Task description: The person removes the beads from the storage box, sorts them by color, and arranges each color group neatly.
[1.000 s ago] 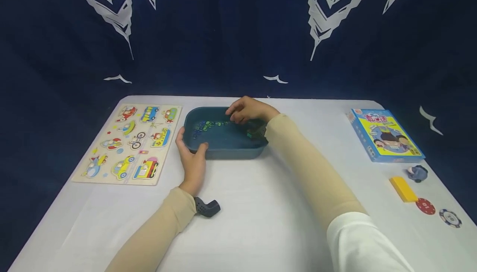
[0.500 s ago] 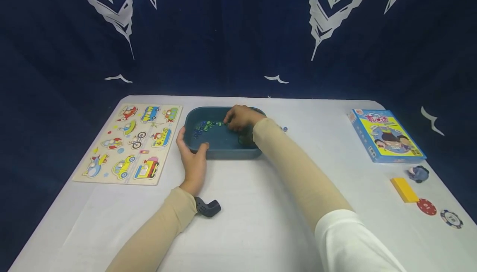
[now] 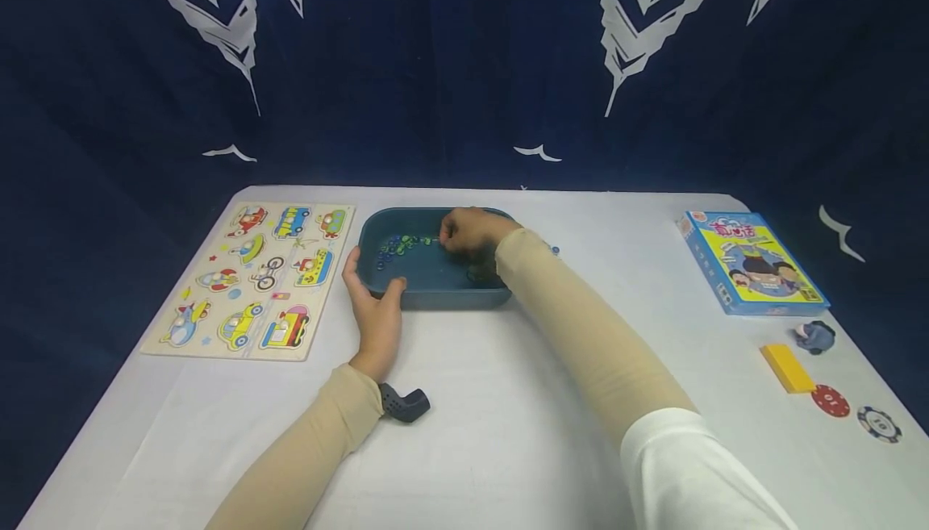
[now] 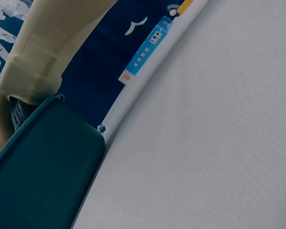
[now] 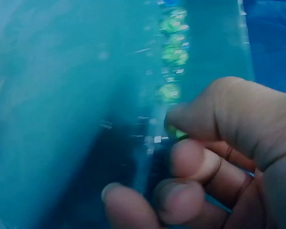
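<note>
A dark teal plastic tray (image 3: 428, 300) stands on the white table. My left hand (image 3: 377, 328) grips its left front corner, the thumb over the rim. Inside lie small green and blue glass marbles (image 3: 399, 246) in a loose row. Low in the tray, my right hand (image 3: 475, 229) pinches a green marble (image 5: 177, 131) between thumb and index finger; the other fingers are curled, partly blurred. More green marbles (image 5: 169, 91) lie in line just beyond the fingertips in the right wrist view. My right hand and sleeve hide part of the tray's right side.
A wooden vehicle puzzle board (image 3: 250, 280) lies left of the tray. One blue marble (image 3: 555, 250) sits on the table behind my right sleeve. At right are a boxed game (image 3: 751, 264), a small blue figure (image 3: 815, 337), a yellow block (image 3: 788, 368) and two chips (image 3: 831, 401).
My right hand has come down and slightly left into the tray and now pinches a marble. The blue marble on the table has come into view beside the sleeve. My left hand has stayed put.
</note>
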A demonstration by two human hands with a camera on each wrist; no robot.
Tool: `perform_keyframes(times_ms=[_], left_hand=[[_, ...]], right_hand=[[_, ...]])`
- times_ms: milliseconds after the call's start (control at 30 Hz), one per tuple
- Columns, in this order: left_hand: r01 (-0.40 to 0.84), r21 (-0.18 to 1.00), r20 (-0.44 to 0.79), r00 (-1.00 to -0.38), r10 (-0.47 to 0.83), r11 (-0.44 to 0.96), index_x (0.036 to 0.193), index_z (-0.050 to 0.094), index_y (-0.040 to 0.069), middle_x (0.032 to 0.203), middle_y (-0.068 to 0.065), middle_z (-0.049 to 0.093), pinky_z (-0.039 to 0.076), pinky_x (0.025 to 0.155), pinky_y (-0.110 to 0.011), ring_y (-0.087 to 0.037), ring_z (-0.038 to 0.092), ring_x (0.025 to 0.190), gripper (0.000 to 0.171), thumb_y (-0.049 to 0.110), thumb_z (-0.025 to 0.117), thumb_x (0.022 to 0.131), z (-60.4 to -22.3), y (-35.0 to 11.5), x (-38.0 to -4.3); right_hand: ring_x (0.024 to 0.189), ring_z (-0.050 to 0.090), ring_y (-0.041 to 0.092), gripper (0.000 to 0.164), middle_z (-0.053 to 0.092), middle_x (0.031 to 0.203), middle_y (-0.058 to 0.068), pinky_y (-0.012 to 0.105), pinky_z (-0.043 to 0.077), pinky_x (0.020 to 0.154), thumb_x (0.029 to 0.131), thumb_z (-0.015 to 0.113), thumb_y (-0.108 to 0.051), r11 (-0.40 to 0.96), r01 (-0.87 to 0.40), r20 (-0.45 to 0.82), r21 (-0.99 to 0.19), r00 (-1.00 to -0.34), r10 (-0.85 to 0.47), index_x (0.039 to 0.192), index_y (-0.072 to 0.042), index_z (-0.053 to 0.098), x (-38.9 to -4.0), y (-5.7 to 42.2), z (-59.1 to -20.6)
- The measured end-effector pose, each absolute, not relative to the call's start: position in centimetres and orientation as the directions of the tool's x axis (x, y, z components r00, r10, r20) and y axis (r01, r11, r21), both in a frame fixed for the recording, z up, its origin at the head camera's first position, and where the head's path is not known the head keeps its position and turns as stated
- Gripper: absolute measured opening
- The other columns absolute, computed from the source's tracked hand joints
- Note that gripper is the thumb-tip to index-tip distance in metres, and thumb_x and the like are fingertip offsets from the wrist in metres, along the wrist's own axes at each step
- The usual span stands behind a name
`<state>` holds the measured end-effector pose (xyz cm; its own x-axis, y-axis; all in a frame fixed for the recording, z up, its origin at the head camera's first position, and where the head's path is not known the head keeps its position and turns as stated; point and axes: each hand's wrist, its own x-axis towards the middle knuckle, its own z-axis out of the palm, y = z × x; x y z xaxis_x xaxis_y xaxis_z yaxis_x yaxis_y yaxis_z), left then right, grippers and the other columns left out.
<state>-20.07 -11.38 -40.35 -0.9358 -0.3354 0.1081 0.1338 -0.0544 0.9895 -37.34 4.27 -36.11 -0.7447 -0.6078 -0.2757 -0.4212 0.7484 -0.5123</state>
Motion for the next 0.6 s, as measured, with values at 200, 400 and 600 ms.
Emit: perform_keyframes(times_ms=[200,400,600], left_hand=[[0.140,0.989,0.116,-0.933,-0.340,-0.046,0.156,0.010,0.016,0.164,-0.001,0.006,0.006,0.121,-0.034,-0.012,0.000,0.151,0.078,0.003,0.056,0.094,-40.4,-11.3,-20.2],[0.125,0.991,0.103,-0.936,-0.337,-0.045,0.156,0.010,0.017,0.164,0.000,0.006,0.005,0.121,-0.034,-0.012,-0.001,0.151,0.077,0.003,0.055,0.094,-40.4,-11.3,-20.1],[0.116,0.992,0.093,-0.935,-0.341,-0.049,0.156,0.011,0.018,0.164,0.001,0.005,0.006,0.121,-0.035,-0.013,-0.002,0.151,0.078,0.003,0.056,0.094,-40.3,-11.3,-20.1]], right_hand=[[0.055,0.053,0.015,0.015,0.066,0.097,0.019,0.035,0.057,0.061,0.096,0.059,-0.007,0.593,-0.363,-0.209,-0.719,-0.700,-0.683,0.107,0.001,0.064,-37.0,5.7,-34.5],[0.073,0.059,0.025,0.016,0.064,0.110,0.024,0.042,0.059,0.072,0.096,0.063,-0.009,0.411,-0.298,-0.091,-0.862,-0.705,-0.703,0.110,-0.001,0.066,-36.3,8.7,-33.5],[0.091,0.062,0.036,0.025,0.065,0.110,0.026,0.037,0.058,0.073,0.094,0.067,-0.010,0.287,-0.250,0.022,-0.925,-0.788,-0.615,0.114,0.004,0.065,-35.5,12.9,-33.5]])
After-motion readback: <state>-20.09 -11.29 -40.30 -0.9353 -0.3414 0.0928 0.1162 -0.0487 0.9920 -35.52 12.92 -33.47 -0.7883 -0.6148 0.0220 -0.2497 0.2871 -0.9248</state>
